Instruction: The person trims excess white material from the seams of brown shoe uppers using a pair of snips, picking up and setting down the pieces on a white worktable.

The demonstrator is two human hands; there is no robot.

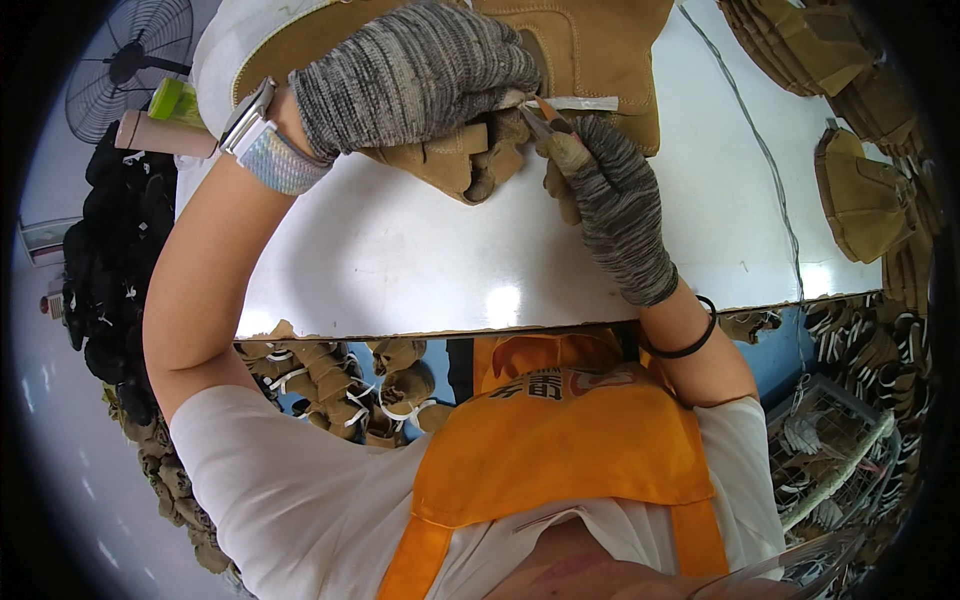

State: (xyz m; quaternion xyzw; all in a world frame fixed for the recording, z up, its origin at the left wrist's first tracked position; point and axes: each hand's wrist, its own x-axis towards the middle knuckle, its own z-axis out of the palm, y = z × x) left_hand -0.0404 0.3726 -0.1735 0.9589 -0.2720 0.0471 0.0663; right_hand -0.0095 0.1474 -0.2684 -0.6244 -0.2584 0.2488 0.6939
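My left hand [415,75], in a grey knit glove, lies over a brown suede shoe upper [610,50] at the table's far edge. Its fingers are closed, thumb and fingertips pinching the work beside a narrow white strip [590,103]. From the right comes my right hand [605,190], gloved alike, with its fingers wrapped round a small pointed tool [538,122]. The tool has a grey metal tip and an orange-brown part; its exact kind is unclear. That tip meets the strip close to my left fingertips. Brown flaps of the upper [445,160] hang toward me.
A white table [420,260] spans the middle, crossed at right by a grey cable [745,110]. Stacked brown shoe pieces [865,195] line its right side. Black items [120,250] are heaped at left near a fan [128,62]. Below right stands a wire basket [825,440].
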